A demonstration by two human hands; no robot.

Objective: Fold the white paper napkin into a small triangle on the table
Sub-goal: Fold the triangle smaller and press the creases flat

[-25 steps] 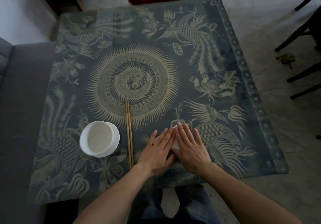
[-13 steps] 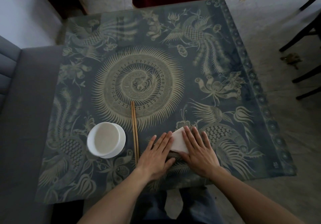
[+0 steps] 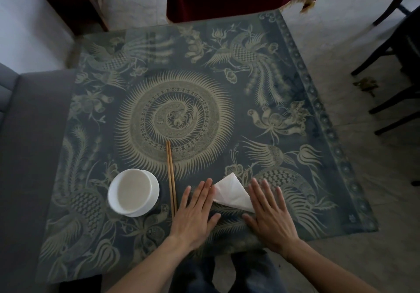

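Lower centre of the frame, the napkin (image 3: 231,192) is lying as a folded triangle between the left hand (image 3: 196,211) and right hand (image 3: 270,213), both flat and empty (pressing creases firmly would be helping).

Chopsticks (image 3: 171,174), bowl (image 3: 133,192) block left; table (image 3: 295,179) open right, beyond napkin (image 3: 233,191).

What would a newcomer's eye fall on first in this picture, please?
Probably the white paper napkin, folded into a triangle near the table's front edge, between the flat, open left hand and right hand. Next, the white bowl to the left with wooden chopsticks beside it, all on the patterned blue tablecloth.
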